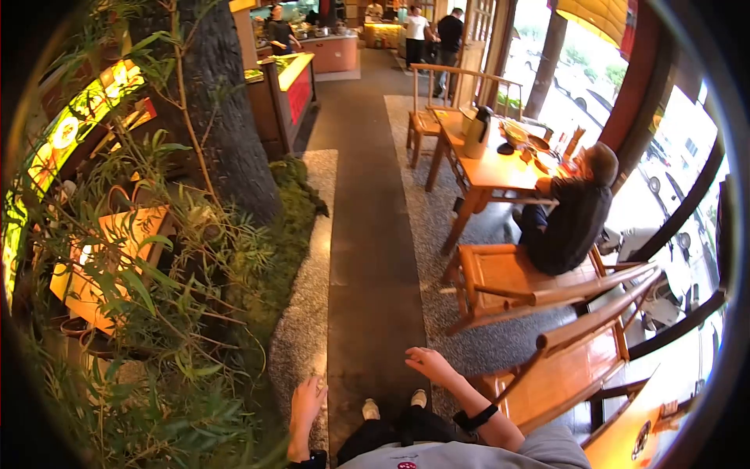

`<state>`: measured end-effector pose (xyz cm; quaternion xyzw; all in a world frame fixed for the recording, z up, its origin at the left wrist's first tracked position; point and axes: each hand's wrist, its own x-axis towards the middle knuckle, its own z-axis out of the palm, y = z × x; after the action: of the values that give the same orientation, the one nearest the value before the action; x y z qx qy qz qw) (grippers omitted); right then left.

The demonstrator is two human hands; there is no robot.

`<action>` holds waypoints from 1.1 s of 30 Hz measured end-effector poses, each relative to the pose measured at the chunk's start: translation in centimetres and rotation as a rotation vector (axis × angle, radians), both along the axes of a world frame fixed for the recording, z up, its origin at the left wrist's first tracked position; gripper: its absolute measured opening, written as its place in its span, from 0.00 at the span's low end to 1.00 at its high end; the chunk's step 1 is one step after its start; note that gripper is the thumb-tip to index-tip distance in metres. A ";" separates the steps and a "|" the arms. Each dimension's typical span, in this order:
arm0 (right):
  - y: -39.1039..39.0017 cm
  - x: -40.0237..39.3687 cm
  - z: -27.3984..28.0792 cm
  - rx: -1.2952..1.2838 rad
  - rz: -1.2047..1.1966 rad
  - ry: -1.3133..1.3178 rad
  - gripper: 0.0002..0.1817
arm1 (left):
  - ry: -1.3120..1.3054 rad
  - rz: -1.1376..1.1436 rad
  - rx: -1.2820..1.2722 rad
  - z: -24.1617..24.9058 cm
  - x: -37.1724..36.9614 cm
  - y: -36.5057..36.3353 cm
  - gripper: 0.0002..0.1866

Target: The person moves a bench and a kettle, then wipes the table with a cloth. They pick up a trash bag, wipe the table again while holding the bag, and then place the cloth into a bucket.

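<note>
Both of my hands hang in front of my body, above the floor, touching nothing. My left hand (309, 399) is at the bottom centre, over the pebbled strip beside the plants; its fingers look curled, and whether they hold anything is too small to tell. To the right, my right hand (429, 364) reaches over the dark walkway (363, 313) with its fingers partly spread and nothing in them. A black band (476, 418) is round the right wrist. My shoes (371, 409) show below, between the hands.
Leafy branches and a thick trunk (226, 117) fill the left. At right a person (578, 211) sits at a wooden table (500, 176) on a wooden bench; another wooden chair (562, 375) stands nearer. A counter (293, 94) and several standing people are farther ahead.
</note>
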<state>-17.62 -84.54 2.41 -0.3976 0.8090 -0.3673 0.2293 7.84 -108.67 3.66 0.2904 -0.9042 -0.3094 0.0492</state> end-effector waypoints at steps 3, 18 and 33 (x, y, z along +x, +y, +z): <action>-2.7 -2.7 -0.7 -0.036 0.023 0.045 0.16 | 0.002 0.085 0.059 0.0 -0.9 -1.8 0.18; -13.1 -23.9 -2.8 -0.032 0.025 0.001 0.15 | 0.026 0.328 0.030 0.9 -16.6 -9.3 0.17; -8.1 -24.6 -4.0 -0.037 -0.159 0.052 0.11 | -0.085 0.061 0.144 4.2 -27.0 -11.2 0.36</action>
<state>-42.24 -92.62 -1.61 -0.3457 0.8367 -0.3889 0.1708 -19.16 -119.87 7.90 0.3334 -0.8716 -0.3595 -0.0007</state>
